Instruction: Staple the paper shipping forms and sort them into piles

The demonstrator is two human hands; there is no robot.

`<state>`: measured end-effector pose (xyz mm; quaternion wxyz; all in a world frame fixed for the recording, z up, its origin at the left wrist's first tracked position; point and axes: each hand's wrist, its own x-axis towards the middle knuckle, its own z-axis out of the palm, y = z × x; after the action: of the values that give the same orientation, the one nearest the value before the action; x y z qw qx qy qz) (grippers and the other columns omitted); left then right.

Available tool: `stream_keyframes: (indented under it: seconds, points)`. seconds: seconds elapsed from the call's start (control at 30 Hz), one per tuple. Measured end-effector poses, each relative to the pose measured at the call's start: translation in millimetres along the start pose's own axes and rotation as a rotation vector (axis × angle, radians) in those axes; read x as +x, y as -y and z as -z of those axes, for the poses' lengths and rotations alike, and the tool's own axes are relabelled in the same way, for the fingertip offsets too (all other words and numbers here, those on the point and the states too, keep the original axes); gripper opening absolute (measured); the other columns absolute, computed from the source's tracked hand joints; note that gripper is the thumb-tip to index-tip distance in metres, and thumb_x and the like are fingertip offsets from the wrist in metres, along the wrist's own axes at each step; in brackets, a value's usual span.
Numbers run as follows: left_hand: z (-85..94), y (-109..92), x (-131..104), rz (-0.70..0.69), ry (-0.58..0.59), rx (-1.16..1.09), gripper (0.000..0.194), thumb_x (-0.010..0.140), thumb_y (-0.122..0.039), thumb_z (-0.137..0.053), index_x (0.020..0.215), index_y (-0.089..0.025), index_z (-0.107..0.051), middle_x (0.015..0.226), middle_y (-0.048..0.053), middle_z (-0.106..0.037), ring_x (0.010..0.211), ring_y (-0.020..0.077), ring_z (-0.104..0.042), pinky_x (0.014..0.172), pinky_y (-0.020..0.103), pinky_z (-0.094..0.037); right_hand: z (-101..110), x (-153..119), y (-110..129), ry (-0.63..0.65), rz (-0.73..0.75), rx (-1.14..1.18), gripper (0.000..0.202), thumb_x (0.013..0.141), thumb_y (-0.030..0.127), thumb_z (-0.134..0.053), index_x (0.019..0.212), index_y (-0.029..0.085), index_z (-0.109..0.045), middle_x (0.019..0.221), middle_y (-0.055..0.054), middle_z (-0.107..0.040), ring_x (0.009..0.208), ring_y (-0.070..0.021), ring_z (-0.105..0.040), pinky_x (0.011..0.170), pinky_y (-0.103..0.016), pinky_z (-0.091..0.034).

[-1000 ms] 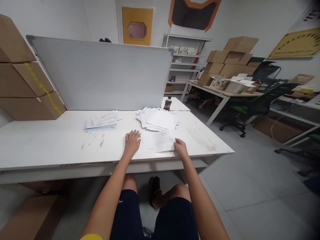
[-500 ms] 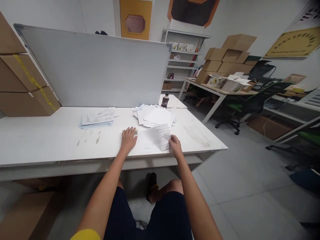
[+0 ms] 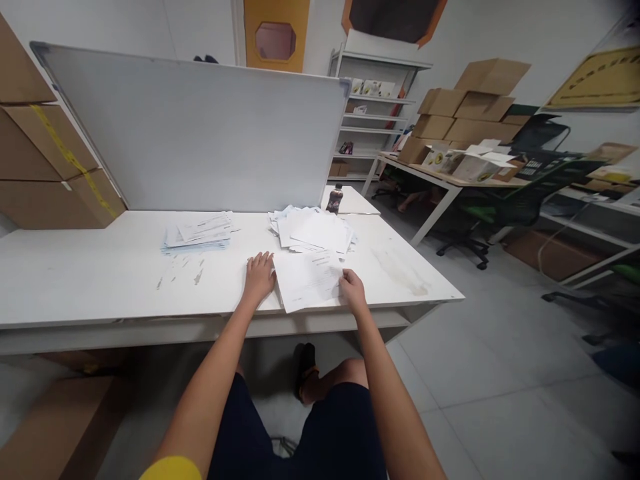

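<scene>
A printed white sheet (image 3: 309,280) lies between my hands at the near edge of the white table (image 3: 100,293). My right hand (image 3: 352,288) pinches its right edge. My left hand (image 3: 260,275) rests on the table beside the sheet's left edge, fingers pointing forward; what is under the palm is hidden. Just beyond the sheet is a messy pile of white papers (image 3: 315,230). Farther left lies a smaller stack of papers (image 3: 197,235), bluish at its lower edge.
A dark bottle (image 3: 335,199) stands behind the paper pile. A whiteboard (image 3: 200,133) rises along the table's back edge. Cardboard boxes (image 3: 55,163) are stacked at the left. To the right are another table with boxes (image 3: 445,127) and an office chair (image 3: 530,200).
The sheet's right part has come down flatter, and its lower left corner has shifted toward me. Both hands stay nearly in place; the view has turned slightly.
</scene>
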<state>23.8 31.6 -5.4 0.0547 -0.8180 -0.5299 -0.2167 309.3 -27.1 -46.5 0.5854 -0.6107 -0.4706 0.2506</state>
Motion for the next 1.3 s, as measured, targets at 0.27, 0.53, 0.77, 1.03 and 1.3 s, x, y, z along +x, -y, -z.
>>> stream_keyframes:
  seconds: [0.27, 0.53, 0.77, 1.03, 1.3]
  points:
    - [-1.3, -0.3, 1.2, 0.006, 0.005, 0.021, 0.054, 0.093, -0.034, -0.038, 0.145, -0.019, -0.042, 0.151, 0.009, -0.042, 0.142, 0.0279, -0.031, 0.118, 0.048, -0.02, -2.4, -4.0, 12.6, -0.082, -0.049, -0.267, 0.049, 0.068, 0.031, -0.042, 0.107, 0.017, -0.067, 0.077, -0.005, -0.065, 0.07, -0.0216, -0.054, 0.066, -0.031, -0.041]
    - [0.9, -2.5, 1.5, 0.02, 0.006, 0.014, 0.051, 0.095, -0.031, -0.033, 0.143, -0.018, -0.044, 0.15, 0.009, -0.044, 0.141, 0.0269, -0.033, 0.118, 0.047, -0.021, -6.5, -7.8, 18.4, -0.074, -0.06, -0.381, 0.06, 0.072, 0.026, -0.042, 0.129, 0.015, -0.058, 0.086, -0.009, -0.065, 0.073, -0.0228, -0.054, 0.067, -0.031, -0.04]
    - [1.9, -3.3, 1.6, 0.025, 0.015, -0.016, 0.051, 0.095, -0.036, -0.035, 0.143, -0.019, -0.044, 0.15, 0.008, -0.044, 0.141, 0.0265, -0.033, 0.118, 0.047, -0.02, -9.1, -10.6, 23.4, -0.08, -0.064, -0.457, 0.055, 0.074, 0.025, -0.04, 0.126, 0.015, -0.058, 0.088, -0.01, -0.065, 0.076, -0.0245, -0.054, 0.069, -0.032, -0.039]
    - [4.2, -2.4, 1.1, 0.033, 0.077, -0.034, 0.068, 0.081, -0.029, -0.052, 0.147, -0.021, -0.038, 0.155, 0.006, -0.035, 0.147, 0.03, -0.019, 0.121, 0.052, -0.011, -4.0, -9.1, 18.1, -0.07, -0.032, -0.345, 0.051, 0.07, 0.03, -0.043, 0.115, 0.016, -0.063, 0.076, -0.004, -0.061, 0.069, -0.0209, -0.052, 0.066, -0.031, -0.04]
    - [6.8, -5.1, 2.0, 0.033, 0.073, -0.062, 0.066, 0.084, -0.033, -0.051, 0.148, -0.021, -0.038, 0.156, 0.006, -0.034, 0.149, 0.0315, -0.012, 0.121, 0.054, -0.008, 1.4, -10.8, 20.4, -0.125, -0.094, -0.214, 0.052, 0.067, 0.031, -0.043, 0.112, 0.015, -0.064, 0.07, 0.0, -0.056, 0.063, -0.0172, -0.049, 0.062, -0.028, -0.038]
